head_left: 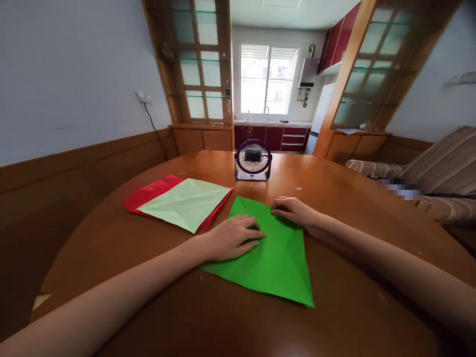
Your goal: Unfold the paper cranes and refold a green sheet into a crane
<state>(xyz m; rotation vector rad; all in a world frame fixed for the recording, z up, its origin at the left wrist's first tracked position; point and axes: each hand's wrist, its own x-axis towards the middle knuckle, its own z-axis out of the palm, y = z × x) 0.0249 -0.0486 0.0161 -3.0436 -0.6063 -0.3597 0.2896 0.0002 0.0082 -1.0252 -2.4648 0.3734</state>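
A sheet of bright green paper (277, 267) with faint creases lies on the table in front of me. My left hand (234, 238) rests on its left part, palm down, fingers spread and pressing on the sheet. At the far right edge of the sheet is my right hand (293, 210), its fingers bent and held together on the paper; it covers that corner. To the left lie a pale green sheet (186, 203) with crease lines and, partly beneath it, a red sheet (156, 192).
A small purple fan (253, 159) stands at the far side of the brown oval table (357, 287). A tiny scrap (298, 188) lies near my right hand. A striped sofa (442, 168) is at the right; a black cord (154, 126) hangs from the left wall.
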